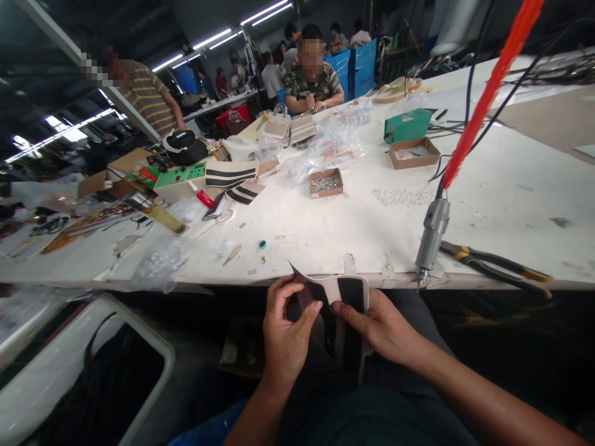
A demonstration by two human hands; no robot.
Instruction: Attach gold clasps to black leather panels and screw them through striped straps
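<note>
**Both hands on a cream-and-black panel below the table edge**

No brand, label or writing can be read anywhere: the green box (408, 124) in the upper right of the frame and the green board (181, 175) left of centre show marks too small to make out. The faces of the people at the far end, top centre and upper left, are blurred.

The cream-and-black panel (335, 296) sits low in the centre of the frame, just under the near edge of the white table (502, 192). Its lower part is hidden behind the hands and lost against the dark lap, so its full outline cannot be told. The left hand (284, 337) grips its left side, thumb across the front and fingers curled over the upper edge. The right hand (381, 328) pinches its right side, thumb lying on the dark stripe.

To the right, a grey tool (431, 234) on an orange hose (488, 93) hangs at the table edge, beside black-handled pliers (497, 265). A small cardboard box (326, 182) of metal parts stands mid-table; similar striped panels (231, 174) lie further left.
</note>
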